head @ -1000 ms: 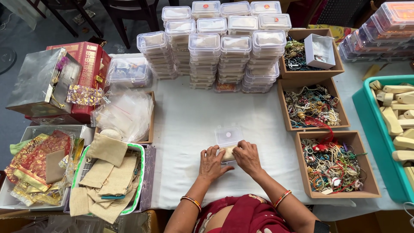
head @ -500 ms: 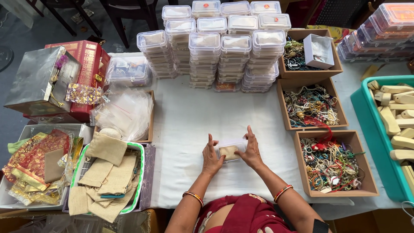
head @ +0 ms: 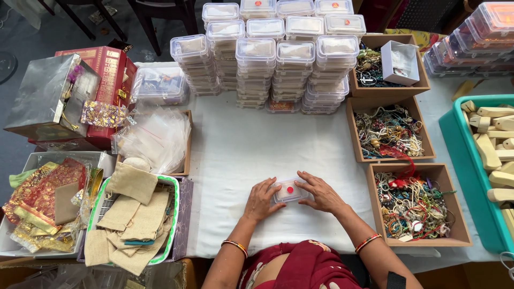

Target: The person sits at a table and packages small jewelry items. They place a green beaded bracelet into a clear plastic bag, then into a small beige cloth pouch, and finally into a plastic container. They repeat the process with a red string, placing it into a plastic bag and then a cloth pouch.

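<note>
A small clear plastic box (head: 288,190) with a red dot on its lid lies on the white tablecloth (head: 251,144) near the front edge. My left hand (head: 262,199) rests flat against its left side, fingers on the lid's edge. My right hand (head: 321,192) presses on its right side, fingers spread over the lid. Both hands hold the box down between them. Bangles circle both wrists.
Stacks of matching clear boxes (head: 273,59) fill the back. Three cardboard trays of beaded jewellery (head: 409,206) line the right, then a teal bin of wooden pieces (head: 490,155). At left sit clear bags (head: 155,136), a basket of burlap pouches (head: 131,219) and gift boxes (head: 101,85).
The hands were handling the small box with a loose lid above it; now the lid with the red dot sits on the box and both hands press it from the sides.
</note>
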